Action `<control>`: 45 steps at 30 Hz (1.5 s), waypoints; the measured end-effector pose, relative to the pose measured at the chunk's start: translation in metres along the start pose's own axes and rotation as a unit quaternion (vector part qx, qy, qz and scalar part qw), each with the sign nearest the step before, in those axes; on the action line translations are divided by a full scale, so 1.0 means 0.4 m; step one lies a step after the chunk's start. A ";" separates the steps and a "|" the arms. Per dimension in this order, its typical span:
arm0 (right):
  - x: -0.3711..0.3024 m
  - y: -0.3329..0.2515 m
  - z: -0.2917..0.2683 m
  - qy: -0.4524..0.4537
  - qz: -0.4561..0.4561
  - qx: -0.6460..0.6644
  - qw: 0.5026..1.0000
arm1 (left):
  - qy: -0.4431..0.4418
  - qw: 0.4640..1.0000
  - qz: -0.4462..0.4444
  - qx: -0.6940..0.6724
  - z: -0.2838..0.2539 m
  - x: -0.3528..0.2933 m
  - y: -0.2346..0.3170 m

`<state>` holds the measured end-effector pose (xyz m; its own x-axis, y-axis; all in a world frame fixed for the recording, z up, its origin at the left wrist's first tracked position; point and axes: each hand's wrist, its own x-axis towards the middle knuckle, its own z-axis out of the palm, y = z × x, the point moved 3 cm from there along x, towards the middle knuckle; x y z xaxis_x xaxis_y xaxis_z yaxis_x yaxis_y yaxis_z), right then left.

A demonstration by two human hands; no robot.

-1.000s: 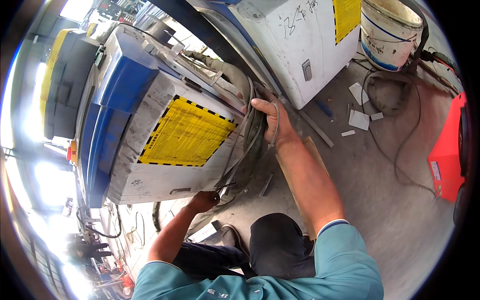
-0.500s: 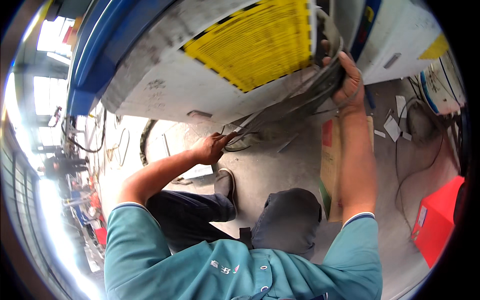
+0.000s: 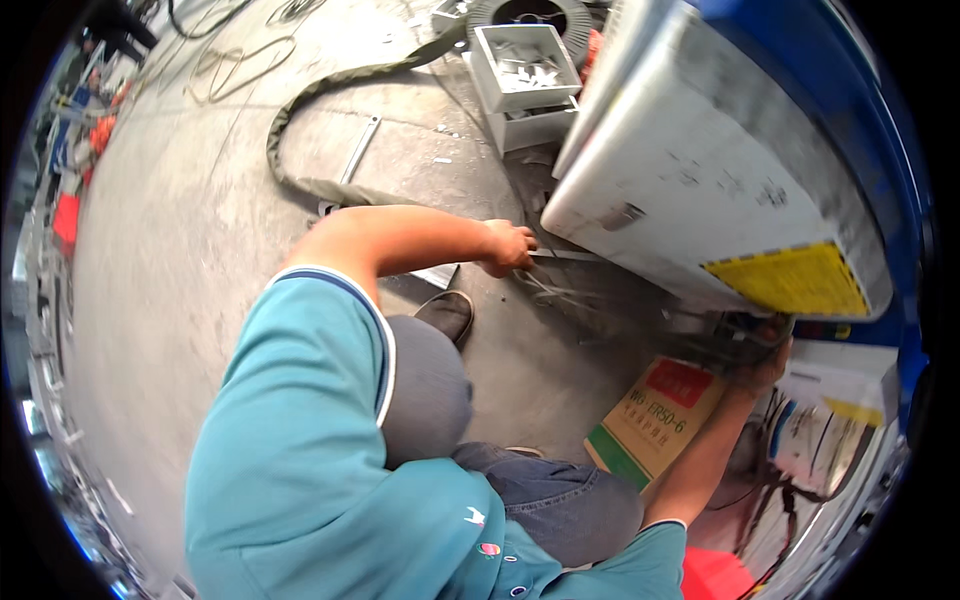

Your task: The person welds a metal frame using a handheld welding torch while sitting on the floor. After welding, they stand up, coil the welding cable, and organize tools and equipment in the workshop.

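Note:
A big grey-white machine housing (image 3: 700, 190) with a blue top and a yellow panel (image 3: 790, 280) lies tipped over the concrete floor. My left hand (image 3: 508, 247) reaches under its lower edge and is closed on a thin metal wire (image 3: 565, 257) that runs along that edge. Under the yellow panel, my right hand (image 3: 760, 370) grips a dark bundle of cables (image 3: 720, 335) coming out of the housing. I am crouched, with my knee (image 3: 430, 390) and shoe (image 3: 447, 315) below my left arm.
A printed cardboard box (image 3: 655, 415) lies on the floor by my right forearm. Two white metal trays (image 3: 525, 60) with scraps stand beyond the housing. A grey-green hose (image 3: 330, 95) loops over the floor past a metal strip (image 3: 358, 150). A red case (image 3: 715, 580) is behind me.
The view has swung far round, so the housing now sits at the upper right. Both hands keep their grips, left on the wire and right on the cables.

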<state>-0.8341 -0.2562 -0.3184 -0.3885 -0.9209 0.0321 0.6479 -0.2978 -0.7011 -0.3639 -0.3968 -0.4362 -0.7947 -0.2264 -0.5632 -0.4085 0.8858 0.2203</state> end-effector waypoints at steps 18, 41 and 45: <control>0.060 -0.109 0.014 0.043 -0.127 -0.191 0.972 | -0.012 0.995 -0.011 -0.096 0.043 -0.008 -0.104; 0.009 -0.109 0.196 0.090 -0.086 -0.091 0.988 | 0.127 0.989 0.026 -0.065 -0.091 -0.228 -0.090; 0.020 -0.139 0.203 -0.015 -0.046 -0.063 0.997 | 0.295 0.947 0.003 -0.125 -0.379 -0.509 -0.102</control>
<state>-0.8201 -0.2674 -0.2212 -0.4208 -0.8992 0.1201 0.5232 -0.3487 -0.7776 -0.2535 -0.4482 -0.2097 -0.8795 -0.4747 -0.0337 -0.4383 0.7804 0.4460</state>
